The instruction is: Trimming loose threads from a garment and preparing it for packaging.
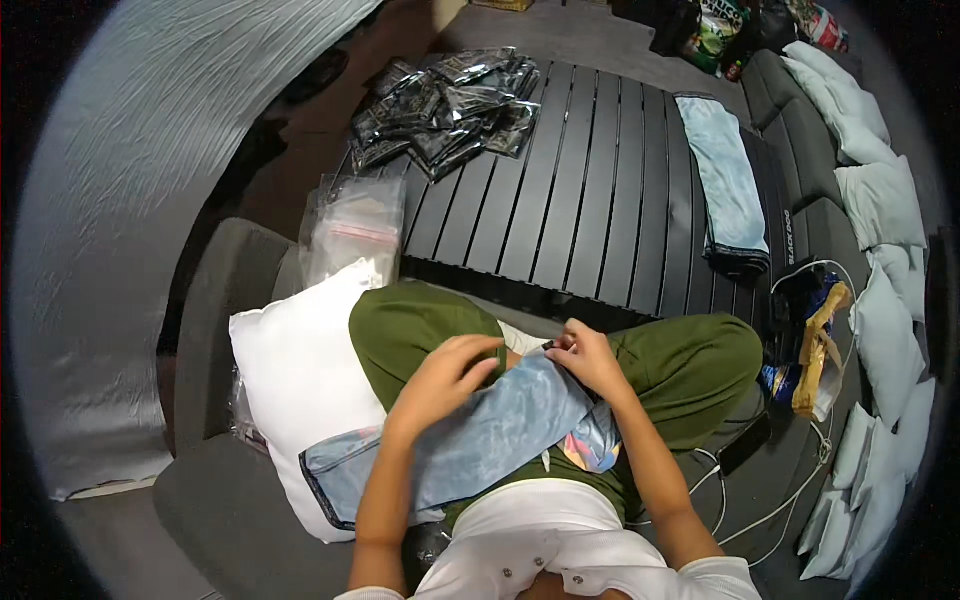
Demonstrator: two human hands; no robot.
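Observation:
A light blue, tie-dye-patterned cloth tube (500,425) with dark trim lies across my lap, its left end resting over a white pillow (300,370). My right hand (590,357) pinches the cloth's far end, where a bit of dark edging shows at the fingertips. Over the cloth's upper side is my left hand (450,380), fingers spread and slightly curved, gripping nothing. I cannot tell whether it touches the fabric. Below my right wrist, a multicoloured piece of fabric (592,440) shows beside the cloth.
On the black slatted table (560,190) lie a pile of black items in clear packets (450,110) and a similar blue cloth (725,180). Clear plastic bags (355,225) sit by its near left corner. White cables (800,490) and a gold-blue package (820,340) are at my right.

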